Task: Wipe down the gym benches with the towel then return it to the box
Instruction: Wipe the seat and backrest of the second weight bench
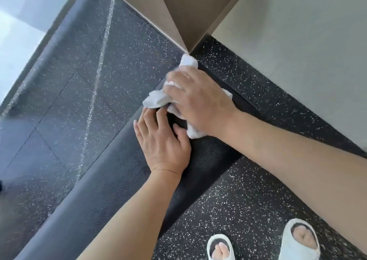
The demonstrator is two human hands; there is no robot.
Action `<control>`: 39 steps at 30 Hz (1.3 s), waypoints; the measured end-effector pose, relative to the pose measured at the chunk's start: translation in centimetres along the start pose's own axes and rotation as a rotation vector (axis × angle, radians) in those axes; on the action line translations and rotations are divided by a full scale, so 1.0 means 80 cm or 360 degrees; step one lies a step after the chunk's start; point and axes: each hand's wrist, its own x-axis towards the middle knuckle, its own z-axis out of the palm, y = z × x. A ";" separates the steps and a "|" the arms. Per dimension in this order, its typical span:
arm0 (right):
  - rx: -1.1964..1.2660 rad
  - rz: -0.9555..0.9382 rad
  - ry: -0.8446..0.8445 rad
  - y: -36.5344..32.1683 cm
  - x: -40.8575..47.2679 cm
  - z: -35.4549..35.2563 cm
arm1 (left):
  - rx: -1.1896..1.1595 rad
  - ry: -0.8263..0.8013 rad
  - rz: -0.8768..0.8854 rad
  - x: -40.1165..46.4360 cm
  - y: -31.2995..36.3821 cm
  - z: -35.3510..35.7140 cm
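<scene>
The right hand (200, 105) is gripping the crumpled towel (156, 100) on the bench (111, 172), whose long axis is running diagonally away past the fingertips; the left hand (161, 142), fingers straight, is pressing flat just beside it.

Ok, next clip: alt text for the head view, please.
Seen from above, a right hand presses a crumpled white towel onto the far end of a black padded gym bench, while the left hand rests flat beside it. Speckled rubber floor and pale slippers lie below.

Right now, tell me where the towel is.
Head view, centre: the white towel lies bunched on the black bench under the right hand, just beyond the left hand.
</scene>
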 end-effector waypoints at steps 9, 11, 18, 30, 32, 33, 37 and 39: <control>0.0166 0.0006 0.0122 0.006 -0.063 -0.001 | -0.0035 0.0009 0.0055 -0.002 -0.006 0.003; 0.0145 0.0064 0.0098 0.001 -0.011 0.001 | -0.0040 0.0020 0.0042 -0.002 -0.005 0.004; -0.0058 0.0193 0.0086 -0.010 0.054 0.007 | -0.0018 0.0073 0.0045 -0.003 -0.002 0.003; -0.0020 0.0243 -0.0055 0.003 -0.142 -0.036 | 0.0035 0.0002 0.0059 -0.007 0.001 -0.004; -0.0005 0.0313 -0.0212 -0.001 -0.152 -0.058 | 0.0086 -0.0075 0.0062 -0.009 0.006 -0.012; -0.0016 0.0357 -0.0287 -0.004 -0.156 -0.070 | 0.0102 -0.0131 0.0060 -0.009 0.009 -0.017; -0.0007 0.0514 -0.0342 -0.019 -0.179 -0.114 | 0.0061 -0.0448 -0.0038 -0.015 0.020 -0.053; 0.0096 0.0613 -0.0282 -0.033 -0.188 -0.137 | -0.0065 -0.0651 -0.0050 -0.027 0.028 -0.081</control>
